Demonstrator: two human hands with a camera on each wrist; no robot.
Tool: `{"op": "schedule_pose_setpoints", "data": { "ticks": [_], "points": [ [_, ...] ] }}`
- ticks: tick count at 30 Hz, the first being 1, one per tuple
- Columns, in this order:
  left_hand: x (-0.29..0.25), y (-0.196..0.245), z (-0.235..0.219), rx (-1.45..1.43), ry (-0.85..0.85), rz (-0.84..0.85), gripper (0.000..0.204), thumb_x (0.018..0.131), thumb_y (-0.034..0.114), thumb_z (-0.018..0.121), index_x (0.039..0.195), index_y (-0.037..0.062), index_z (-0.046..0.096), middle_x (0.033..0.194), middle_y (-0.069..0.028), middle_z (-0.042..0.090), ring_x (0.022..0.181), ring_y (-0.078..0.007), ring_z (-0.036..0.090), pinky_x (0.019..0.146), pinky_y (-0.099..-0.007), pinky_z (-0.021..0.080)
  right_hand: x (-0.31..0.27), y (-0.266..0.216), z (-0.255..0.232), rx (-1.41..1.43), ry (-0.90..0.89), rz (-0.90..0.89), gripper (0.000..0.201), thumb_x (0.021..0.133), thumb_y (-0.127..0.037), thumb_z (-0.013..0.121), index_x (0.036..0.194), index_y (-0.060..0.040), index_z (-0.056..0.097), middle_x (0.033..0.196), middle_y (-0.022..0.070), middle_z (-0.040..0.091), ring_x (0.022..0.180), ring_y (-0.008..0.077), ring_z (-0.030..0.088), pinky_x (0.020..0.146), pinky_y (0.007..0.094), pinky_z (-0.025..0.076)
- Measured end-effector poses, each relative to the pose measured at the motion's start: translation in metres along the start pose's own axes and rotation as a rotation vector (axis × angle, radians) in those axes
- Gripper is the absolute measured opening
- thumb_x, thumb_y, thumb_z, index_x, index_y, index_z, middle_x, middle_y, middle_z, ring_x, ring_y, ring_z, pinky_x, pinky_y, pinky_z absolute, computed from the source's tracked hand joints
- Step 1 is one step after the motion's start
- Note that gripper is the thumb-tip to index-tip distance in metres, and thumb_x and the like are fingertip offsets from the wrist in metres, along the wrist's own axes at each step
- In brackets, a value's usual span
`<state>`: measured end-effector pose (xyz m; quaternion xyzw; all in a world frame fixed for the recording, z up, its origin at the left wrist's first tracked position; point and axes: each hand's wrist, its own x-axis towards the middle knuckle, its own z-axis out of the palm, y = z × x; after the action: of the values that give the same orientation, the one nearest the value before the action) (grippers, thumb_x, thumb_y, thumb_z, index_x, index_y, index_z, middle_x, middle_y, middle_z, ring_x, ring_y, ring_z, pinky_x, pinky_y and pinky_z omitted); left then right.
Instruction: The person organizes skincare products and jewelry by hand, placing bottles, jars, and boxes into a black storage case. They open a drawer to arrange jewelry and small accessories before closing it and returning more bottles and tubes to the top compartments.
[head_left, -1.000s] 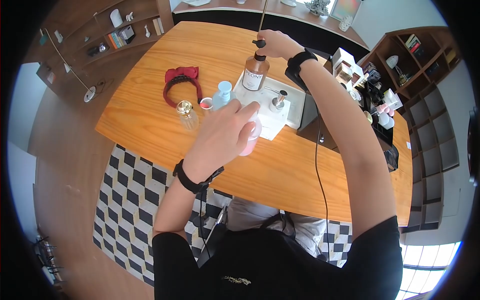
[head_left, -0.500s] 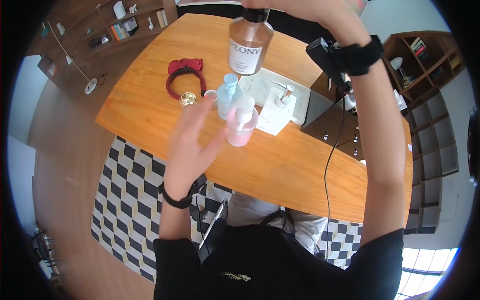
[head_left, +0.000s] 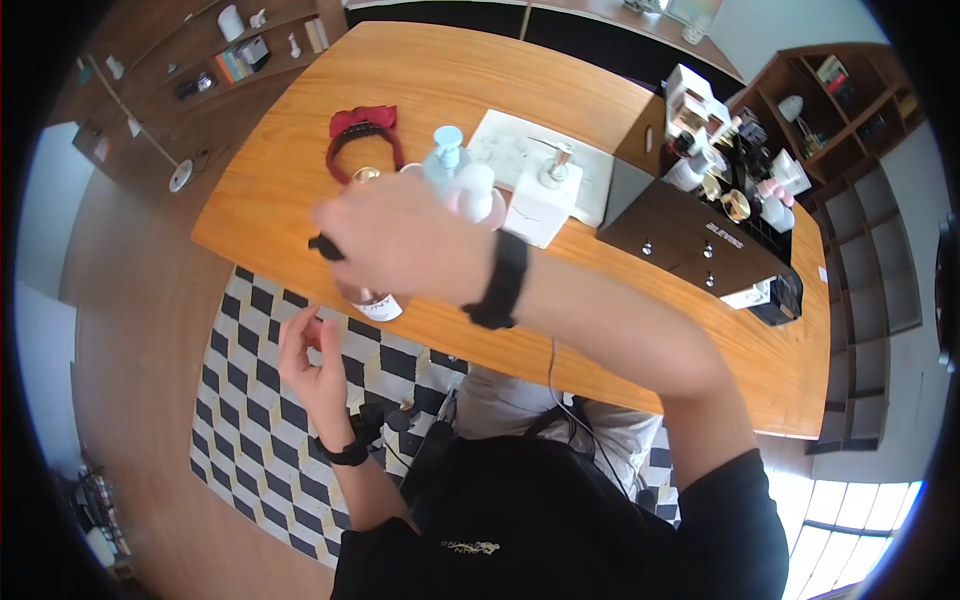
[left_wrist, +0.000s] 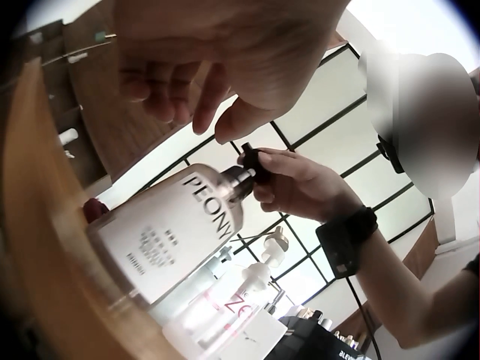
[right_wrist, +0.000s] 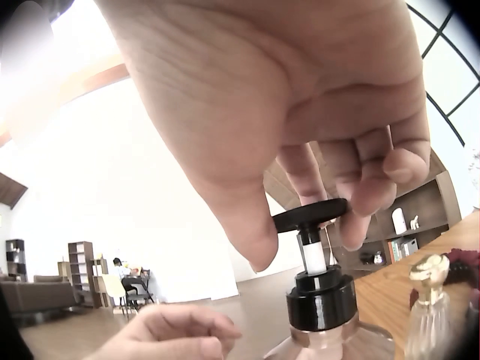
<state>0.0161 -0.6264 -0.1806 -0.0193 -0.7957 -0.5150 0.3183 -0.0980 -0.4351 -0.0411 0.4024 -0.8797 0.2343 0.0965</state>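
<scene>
My right hand (head_left: 400, 240) pinches the black pump head (right_wrist: 311, 215) of the brown PEONY bottle (head_left: 378, 306), which is at the table's front left edge; whether its base touches the wood I cannot tell. In the left wrist view the label (left_wrist: 169, 232) faces that camera. My left hand (head_left: 318, 375) is off the table's front edge, near the bottle but apart from it, with loosely bent fingers holding nothing. Behind the right hand stand a light blue pump bottle (head_left: 446, 160), a pink and white one (head_left: 474, 195) and a gold-capped glass bottle (right_wrist: 430, 307).
A white square dispenser (head_left: 545, 205) stands at the front of a marble tray (head_left: 594, 190). Right of it is a dark drawer organizer (head_left: 680, 235) topped with cosmetics. A red bow headband (head_left: 337, 150) lies at the left of the table (head_left: 640, 345).
The right hand has lifted the PEONY bottle from the back by the tray and carried it to the front left edge. My left hand has left the pink bottle and drawn back.
</scene>
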Motion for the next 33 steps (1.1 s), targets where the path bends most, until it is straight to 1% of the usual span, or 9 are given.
{"op": "schedule_pose_setpoints", "data": {
  "ticks": [3, 6, 13, 17, 19, 21, 25, 27, 33],
  "points": [
    [-0.007, -0.003, 0.002, 0.015, -0.013, 0.009, 0.023, 0.096, -0.003, 0.074, 0.119, -0.0023, 0.073, 0.091, -0.0038, 0.061, 0.075, -0.0111, 0.053, 0.068, -0.0264, 0.044, -0.004, -0.001, 0.02, -0.071, 0.15, 0.02, 0.01, 0.076, -0.015, 0.077, 0.079, -0.0065, 0.076, 0.075, 0.0169, 0.074, 0.073, 0.0363, 0.077, 0.065, 0.046, 0.058],
    [-0.011, -0.007, 0.005, 0.039, -0.043, 0.056, 0.022, 0.096, -0.003, 0.072, 0.119, -0.0029, 0.072, 0.089, -0.0041, 0.06, 0.073, -0.0121, 0.051, 0.067, -0.0271, 0.041, 0.0, 0.005, 0.013, -0.145, 0.019, 0.005, 0.016, 0.08, -0.012, 0.075, 0.093, -0.003, 0.074, 0.08, 0.0187, 0.074, 0.081, 0.0376, 0.077, 0.066, 0.0469, 0.059],
    [-0.02, -0.002, 0.021, 0.009, -0.149, 0.063, 0.024, 0.097, -0.003, 0.071, 0.121, -0.0032, 0.072, 0.088, -0.0041, 0.058, 0.074, -0.0135, 0.05, 0.067, -0.0281, 0.041, -0.007, 0.013, 0.013, -0.136, 0.044, 0.047, 0.021, 0.082, -0.011, 0.077, 0.101, -0.0023, 0.073, 0.095, 0.0196, 0.075, 0.089, 0.0359, 0.077, 0.071, 0.0464, 0.06],
    [-0.027, 0.013, 0.037, -0.035, -0.185, 0.098, 0.021, 0.098, -0.002, 0.071, 0.119, -0.0028, 0.072, 0.086, -0.004, 0.056, 0.074, -0.0137, 0.05, 0.064, -0.0282, 0.041, -0.037, -0.004, -0.007, -0.153, 0.345, -0.003, 0.028, 0.079, -0.015, 0.081, 0.102, -0.0025, 0.073, 0.097, 0.0186, 0.071, 0.09, 0.0328, 0.075, 0.072, 0.0438, 0.058],
    [-0.032, 0.012, 0.043, -0.051, -0.194, 0.131, 0.019, 0.098, -0.002, 0.072, 0.117, -0.0035, 0.071, 0.086, -0.0042, 0.056, 0.074, -0.0137, 0.051, 0.063, -0.028, 0.041, -0.064, -0.01, -0.026, -0.089, 0.358, 0.012, 0.028, 0.08, -0.015, 0.08, 0.103, -0.0016, 0.072, 0.096, 0.0184, 0.068, 0.089, 0.0343, 0.073, 0.073, 0.0459, 0.058],
    [-0.036, 0.013, 0.049, -0.027, -0.261, 0.121, 0.019, 0.101, -0.001, 0.072, 0.119, -0.0055, 0.069, 0.095, -0.004, 0.06, 0.08, -0.012, 0.052, 0.073, -0.0275, 0.045, -0.099, -0.015, -0.051, 0.031, 0.349, 0.025, 0.028, 0.082, -0.018, 0.08, 0.104, -0.0024, 0.071, 0.097, 0.0177, 0.069, 0.093, 0.0355, 0.074, 0.075, 0.0471, 0.058],
    [-0.037, 0.031, 0.075, -0.087, -0.308, 0.105, 0.019, 0.097, -0.003, 0.072, 0.115, -0.0056, 0.07, 0.086, -0.0054, 0.057, 0.074, -0.0147, 0.051, 0.067, -0.0291, 0.042, -0.185, -0.013, -0.115, 0.158, 0.226, 0.181, 0.035, 0.086, -0.023, 0.081, 0.111, -0.001, 0.072, 0.102, 0.0167, 0.072, 0.098, 0.036, 0.075, 0.075, 0.0466, 0.059],
    [-0.035, 0.042, 0.086, -0.096, -0.372, 0.127, 0.02, 0.096, -0.003, 0.072, 0.115, -0.0057, 0.071, 0.087, -0.0059, 0.057, 0.075, -0.015, 0.051, 0.068, -0.0298, 0.042, -0.233, 0.002, -0.118, 0.205, 0.345, 0.248, 0.054, 0.09, -0.031, 0.086, 0.133, -0.0033, 0.07, 0.117, 0.0135, 0.076, 0.093, 0.0298, 0.074, 0.077, 0.0408, 0.057],
    [-0.043, 0.084, 0.131, -0.11, -0.564, 0.197, 0.022, 0.094, -0.002, 0.074, 0.115, -0.0058, 0.072, 0.088, -0.0091, 0.061, 0.075, -0.0171, 0.053, 0.069, -0.0318, 0.044, -0.375, 0.014, -0.096, 0.404, 0.619, 0.735, 0.049, 0.091, -0.023, 0.088, 0.133, -0.0032, 0.072, 0.12, 0.0084, 0.078, 0.083, 0.0166, 0.066, 0.074, 0.0304, 0.052]
  ]
}}
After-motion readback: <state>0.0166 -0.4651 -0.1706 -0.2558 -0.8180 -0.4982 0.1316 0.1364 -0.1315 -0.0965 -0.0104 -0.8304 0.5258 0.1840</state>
